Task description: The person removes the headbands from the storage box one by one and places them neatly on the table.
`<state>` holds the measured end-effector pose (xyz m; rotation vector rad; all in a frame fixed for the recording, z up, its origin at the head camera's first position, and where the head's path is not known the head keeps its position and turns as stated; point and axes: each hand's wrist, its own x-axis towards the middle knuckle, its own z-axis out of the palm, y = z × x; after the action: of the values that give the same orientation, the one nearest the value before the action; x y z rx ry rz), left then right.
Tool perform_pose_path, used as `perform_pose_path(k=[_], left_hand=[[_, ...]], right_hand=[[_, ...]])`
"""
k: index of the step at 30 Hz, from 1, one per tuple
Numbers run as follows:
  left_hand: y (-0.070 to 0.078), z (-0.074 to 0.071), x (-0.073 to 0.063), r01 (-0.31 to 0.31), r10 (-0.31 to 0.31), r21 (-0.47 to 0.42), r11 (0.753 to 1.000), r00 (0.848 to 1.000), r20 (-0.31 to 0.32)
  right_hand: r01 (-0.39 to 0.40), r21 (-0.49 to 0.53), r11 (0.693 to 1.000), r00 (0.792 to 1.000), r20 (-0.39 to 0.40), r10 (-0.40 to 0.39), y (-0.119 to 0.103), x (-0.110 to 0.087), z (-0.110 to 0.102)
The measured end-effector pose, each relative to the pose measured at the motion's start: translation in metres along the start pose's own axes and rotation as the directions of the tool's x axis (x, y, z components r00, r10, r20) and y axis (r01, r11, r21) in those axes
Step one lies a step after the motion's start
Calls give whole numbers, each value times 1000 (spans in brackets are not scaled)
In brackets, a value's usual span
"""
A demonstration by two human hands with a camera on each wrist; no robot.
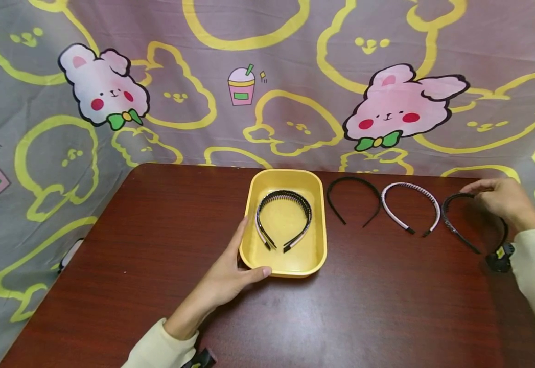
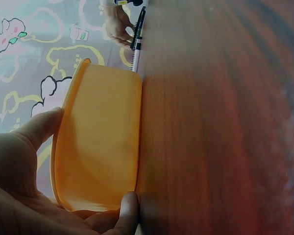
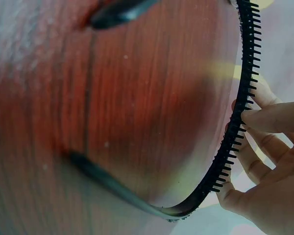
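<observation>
My left hand grips the near left corner of a yellow plastic box, thumb on the rim and fingers against its side. Inside the box lie nested headbands, black and pale pink, their ends toward me. At the far right, my right hand pinches the top of a black headband. Close up in the right wrist view, this toothed black headband sits between thumb and fingers, its arch raised and one tip near the table.
To the right of the box lie a plain black headband and a pale pink headband in a row. The dark red wooden table ends at a patterned curtain behind and to the left.
</observation>
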<state>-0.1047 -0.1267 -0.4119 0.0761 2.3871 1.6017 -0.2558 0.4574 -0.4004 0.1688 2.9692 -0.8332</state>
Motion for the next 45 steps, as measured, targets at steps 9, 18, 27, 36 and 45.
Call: perform_pose_path(k=[9, 18, 27, 36, 45], left_hand=[[1, 1, -1, 29, -29, 14, 999, 1000, -5], [1, 1, 0, 39, -39, 8, 999, 999, -6], [1, 0, -1, 33, -33, 8, 999, 999, -3], [2, 1, -1, 35, -35, 5, 999, 999, 1], [3, 0, -1, 33, -33, 1, 999, 999, 6]], right_hand=[[-14, -9, 1000, 998, -64, 13, 6, 4, 3], [-80, 46, 996, 996, -42, 82, 6, 5, 7], [-38, -4, 999, 998, -56, 37, 10, 8, 9], [-19, 49, 999, 998, -65, 22, 17, 6, 7], [28, -35, 999, 996, -83, -31, 17, 6, 7]])
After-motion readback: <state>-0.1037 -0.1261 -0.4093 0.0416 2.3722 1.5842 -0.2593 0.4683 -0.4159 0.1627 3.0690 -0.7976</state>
